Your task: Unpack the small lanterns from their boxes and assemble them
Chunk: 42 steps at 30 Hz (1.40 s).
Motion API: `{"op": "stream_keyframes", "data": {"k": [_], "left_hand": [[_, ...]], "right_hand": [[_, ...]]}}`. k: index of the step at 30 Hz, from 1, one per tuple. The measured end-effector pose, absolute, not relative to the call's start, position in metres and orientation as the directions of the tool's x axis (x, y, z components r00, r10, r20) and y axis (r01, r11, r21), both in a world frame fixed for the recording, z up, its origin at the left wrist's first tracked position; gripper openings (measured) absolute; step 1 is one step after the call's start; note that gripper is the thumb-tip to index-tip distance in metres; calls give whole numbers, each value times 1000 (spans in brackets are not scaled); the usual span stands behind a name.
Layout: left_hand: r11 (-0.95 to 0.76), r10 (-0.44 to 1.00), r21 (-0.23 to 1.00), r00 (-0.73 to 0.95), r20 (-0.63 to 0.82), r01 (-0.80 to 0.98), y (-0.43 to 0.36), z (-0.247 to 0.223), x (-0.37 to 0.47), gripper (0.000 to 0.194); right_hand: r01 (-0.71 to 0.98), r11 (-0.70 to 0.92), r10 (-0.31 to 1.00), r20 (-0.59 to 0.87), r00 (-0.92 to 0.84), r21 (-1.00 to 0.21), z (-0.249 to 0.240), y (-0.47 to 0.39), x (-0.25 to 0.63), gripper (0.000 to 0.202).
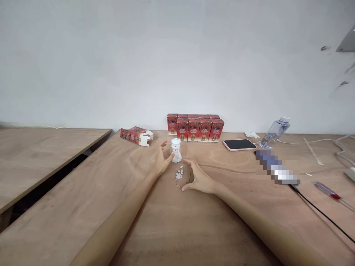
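Note:
A small white lantern-shaped ornament (pixel 175 150) stands upright on the wooden table. Close against its left side is my left hand (pixel 161 159), fingers apart and thumb near its body; whether the thumb touches it I cannot tell. My right hand (pixel 199 178) rests nearer to me on the right, with thumb and fingers spread. Between the hands lies a small group of parts: round button-like discs (pixel 180 171), a pale flat piece (pixel 179 176) and a thin bent wire (pixel 181 186). The right thumb is beside the wire's end.
Several red printed boxes (pixel 193 130) stand in rows by the wall. An opened red box (pixel 137 135) lies at left. On the right are a phone (pixel 240 144), a water bottle (pixel 275 132), a blurred-out device (pixel 276 168), a red-tipped screwdriver (pixel 327 190) and cables. A gap splits the tables at left.

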<state>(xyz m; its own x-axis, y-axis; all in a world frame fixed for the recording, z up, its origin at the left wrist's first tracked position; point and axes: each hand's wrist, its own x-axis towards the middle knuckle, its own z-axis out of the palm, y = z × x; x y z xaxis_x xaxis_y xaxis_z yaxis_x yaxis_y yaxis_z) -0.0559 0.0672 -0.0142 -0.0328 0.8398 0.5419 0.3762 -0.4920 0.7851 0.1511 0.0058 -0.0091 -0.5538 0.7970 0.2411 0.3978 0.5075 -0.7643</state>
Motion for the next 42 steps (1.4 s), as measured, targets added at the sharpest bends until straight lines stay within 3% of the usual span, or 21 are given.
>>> {"op": "stream_keyframes", "data": {"k": [3, 8, 14, 17, 20, 22, 24, 28, 30, 34, 42], "left_hand": [[-366, 929, 900, 38, 368, 236, 75, -15, -60, 64], [-335, 942, 926, 99, 321, 175, 77, -14, -58, 62], [-297, 954, 936, 16, 300, 191, 74, -12, -54, 57], [-286, 954, 937, -28, 298, 203, 74, -12, -53, 58], [-283, 950, 937, -73, 303, 203, 75, -12, -52, 58], [-287, 946, 938, -96, 309, 193, 76, -12, -51, 60], [-295, 943, 940, -109, 316, 172, 76, -12, -53, 61], [-294, 941, 948, -136, 309, 123, 79, -13, -58, 45], [-291, 939, 951, -161, 305, 106, 81, -14, -60, 35], [-295, 930, 952, -201, 307, 87, 82, -14, -63, 28], [-315, 929, 945, -174, 325, 88, 78, -9, -59, 24]], "right_hand": [[333, 508, 795, 283, -537, -795, -11, 15, 150, 94], [263, 517, 797, 345, -496, -815, -15, 27, 135, 87], [260, 522, 809, 375, -453, -812, -23, 36, 124, 77], [297, 536, 816, 395, -423, -790, -23, 36, 127, 76], [402, 510, 859, 428, -280, -761, -11, 44, 134, 62], [497, 506, 854, 491, -172, -705, 7, 60, 139, 49], [619, 539, 795, 588, -150, -572, 31, 83, 141, 41], [809, 549, 739, 572, -354, -209, 76, 133, 133, 60], [853, 507, 778, 488, -395, -119, 86, 148, 126, 73], [883, 464, 819, 413, -399, -66, 87, 151, 115, 81], [855, 519, 749, 479, -457, 3, 83, 120, 121, 51]]}}
